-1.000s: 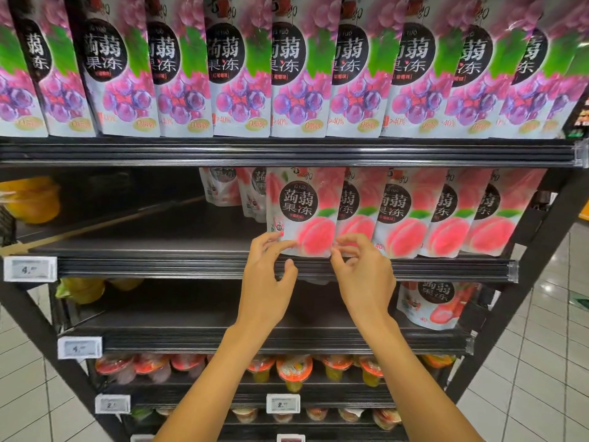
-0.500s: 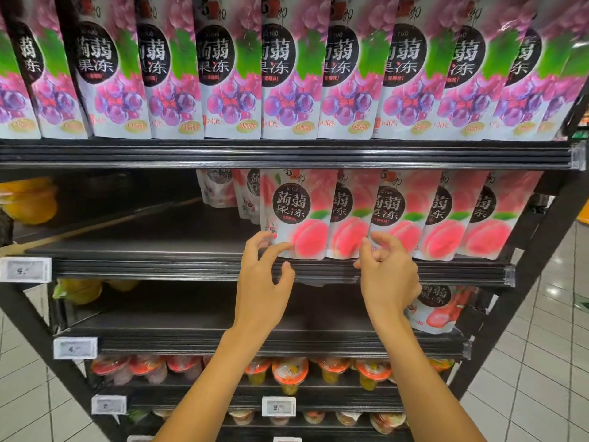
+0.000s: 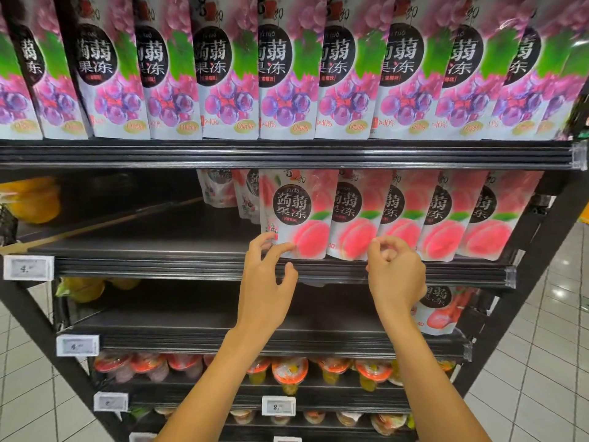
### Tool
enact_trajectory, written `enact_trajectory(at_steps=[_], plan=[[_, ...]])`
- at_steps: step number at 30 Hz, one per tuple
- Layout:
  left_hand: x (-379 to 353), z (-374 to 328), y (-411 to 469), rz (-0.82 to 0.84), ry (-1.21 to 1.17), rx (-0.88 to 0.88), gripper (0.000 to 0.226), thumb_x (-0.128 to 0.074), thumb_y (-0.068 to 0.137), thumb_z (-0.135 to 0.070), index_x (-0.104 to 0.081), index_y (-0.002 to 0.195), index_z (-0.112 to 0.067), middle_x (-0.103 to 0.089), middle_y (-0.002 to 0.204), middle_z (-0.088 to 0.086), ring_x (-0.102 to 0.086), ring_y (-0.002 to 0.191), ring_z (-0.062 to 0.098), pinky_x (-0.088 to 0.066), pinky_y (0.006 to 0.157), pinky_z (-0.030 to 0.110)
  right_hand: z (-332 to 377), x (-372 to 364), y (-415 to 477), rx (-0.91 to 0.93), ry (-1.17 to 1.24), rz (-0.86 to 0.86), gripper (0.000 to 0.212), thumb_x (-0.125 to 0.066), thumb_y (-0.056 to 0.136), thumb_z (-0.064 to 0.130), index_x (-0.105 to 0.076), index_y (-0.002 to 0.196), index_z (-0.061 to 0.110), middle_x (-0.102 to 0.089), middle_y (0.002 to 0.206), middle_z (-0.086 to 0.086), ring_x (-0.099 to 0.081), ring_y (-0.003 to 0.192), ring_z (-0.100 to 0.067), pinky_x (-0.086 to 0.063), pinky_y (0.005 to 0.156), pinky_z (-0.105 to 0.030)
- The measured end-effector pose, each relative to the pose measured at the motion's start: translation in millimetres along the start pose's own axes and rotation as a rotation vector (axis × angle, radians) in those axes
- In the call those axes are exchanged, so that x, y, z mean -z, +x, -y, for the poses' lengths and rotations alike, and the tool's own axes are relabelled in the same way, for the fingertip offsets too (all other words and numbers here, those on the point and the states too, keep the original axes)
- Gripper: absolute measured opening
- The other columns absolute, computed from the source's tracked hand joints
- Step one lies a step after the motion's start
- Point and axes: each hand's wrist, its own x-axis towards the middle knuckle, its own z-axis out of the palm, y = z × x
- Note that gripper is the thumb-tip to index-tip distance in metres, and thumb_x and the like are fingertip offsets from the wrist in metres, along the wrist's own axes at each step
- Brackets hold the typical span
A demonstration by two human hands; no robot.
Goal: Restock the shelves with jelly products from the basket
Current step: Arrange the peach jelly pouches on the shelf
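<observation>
**One head cam, shot up close**

Only one view is given, worn on the head. The shelf unit [image 3: 159, 269] is looked at from about head height, faced front-on and tipped a bit down. It's shot close and wide: the left hand [image 3: 267, 282] and right hand [image 3: 396, 277] are caught mid-frame, floor tiles [image 3: 541, 362] at both lower corners.

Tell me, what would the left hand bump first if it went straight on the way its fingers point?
Most likely the lower left corner of the white-and-pink plastic peach jelly pouch, leftmost in the front row. The left hand has its fingertips almost on it, though depth is hard to judge.
</observation>
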Motion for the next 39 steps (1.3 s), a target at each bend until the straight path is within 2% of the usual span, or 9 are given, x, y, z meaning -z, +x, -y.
enact_trajectory(at_steps=[9, 14, 19, 22, 25, 29, 34, 37, 39], plan=[[-5, -1, -1, 0.005, 0.035, -0.021, 0.032, -0.061, 0.091, -0.013, -0.064, 0.121, -0.025, -0.036, 0.142, -0.007, -0.037, 0.130, 0.007, -0.025, 0.086, -0.009, -3, 4, -3, 0.050, 0.028, 0.028, 0.004, -0.057, 0.092, 0.037, -0.061, 0.090, 0.036, -0.061, 0.050, 0.012, -0.050, 0.060, 0.010, -0.024, 0.057, -0.017], [-4, -2, -4, -0.012, 0.019, -0.009, 0.032, -0.060, 0.092, -0.012, -0.063, 0.120, -0.027, -0.037, 0.142, -0.009, -0.037, 0.131, 0.005, -0.025, 0.092, -0.007, -7, 8, -6, 0.083, 0.076, 0.049, 0.008, -0.057, 0.093, 0.038, -0.060, 0.100, 0.034, -0.066, 0.059, 0.009, -0.060, 0.070, -0.007, -0.027, 0.058, -0.016], [4, -5, -19, -0.120, -0.067, 0.002, 0.029, -0.058, 0.092, -0.006, -0.065, 0.115, -0.023, -0.051, 0.131, -0.009, -0.045, 0.126, 0.002, -0.031, 0.103, 0.006, -12, 7, -25, 0.186, 0.137, 0.080, 0.005, -0.058, 0.093, 0.035, -0.058, 0.088, 0.034, -0.063, 0.052, 0.005, -0.059, 0.062, -0.003, -0.036, 0.058, -0.018], [8, 0, -36, -0.219, -0.085, -0.005, 0.026, -0.056, 0.090, 0.001, -0.070, 0.105, -0.013, -0.063, 0.113, -0.004, -0.056, 0.113, 0.009, -0.040, 0.100, 0.018, -23, -1, -46, 0.174, 0.184, 0.197, 0.014, -0.054, 0.095, 0.036, -0.061, 0.085, 0.030, -0.062, 0.050, 0.005, -0.061, 0.057, -0.008, -0.044, 0.062, -0.025], [9, 20, -62, -0.220, -0.106, 0.060, 0.025, -0.054, 0.090, 0.001, -0.069, 0.099, -0.017, -0.065, 0.101, -0.009, -0.060, 0.100, 0.010, -0.047, 0.091, 0.025, -43, -12, -75, 0.129, 0.201, 0.338, 0.024, -0.048, 0.095, 0.042, -0.064, 0.080, 0.030, -0.062, 0.052, 0.007, -0.059, 0.054, -0.007, -0.046, 0.060, -0.027], [12, 70, -114, -0.081, -0.091, 0.229, 0.020, -0.052, 0.091, -0.011, -0.068, 0.099, -0.019, -0.067, 0.097, -0.008, -0.061, 0.091, 0.005, -0.046, 0.083, 0.016, -84, -32, -128, 0.060, 0.079, 0.579, 0.029, -0.048, 0.097, 0.039, -0.066, 0.080, 0.024, -0.063, 0.057, 0.002, -0.060, 0.057, -0.012, -0.047, 0.056, -0.032], [26, 155, -196, 0.175, -0.086, 0.562, 0.017, -0.058, 0.094, -0.005, -0.072, 0.100, -0.011, -0.072, 0.097, 0.001, -0.058, 0.080, -0.002, -0.040, 0.073, 0.005, -141, -55, -212, -0.178, -0.081, 0.897, 0.031, -0.051, 0.096, 0.022, -0.064, 0.077, 0.001, -0.064, 0.068, -0.020, -0.059, 0.066, -0.034, -0.046, 0.063, -0.033], [38, 212, -248, 0.321, -0.116, 0.696, 0.015, -0.057, 0.095, -0.002, -0.071, 0.101, 0.000, -0.072, 0.100, 0.011, -0.066, 0.087, 0.015, -0.050, 0.080, 0.018, -177, -70, -271, -0.354, -0.167, 0.948, 0.031, -0.058, 0.097, 0.015, -0.061, 0.066, 0.012, -0.061, 0.063, -0.010, -0.055, 0.063, -0.020, -0.040, 0.059, -0.025], [46, 248, -285, 0.376, -0.138, 0.787, 0.013, -0.058, 0.094, 0.004, -0.069, 0.099, 0.004, -0.071, 0.103, 0.011, -0.067, 0.090, 0.009, -0.052, 0.080, 0.019, -205, -79, -311, -0.462, -0.225, 0.956, 0.027, -0.060, 0.096, 0.014, -0.061, 0.069, 0.010, -0.060, 0.064, -0.006, -0.053, 0.065, -0.014, -0.039, 0.059, -0.020]])
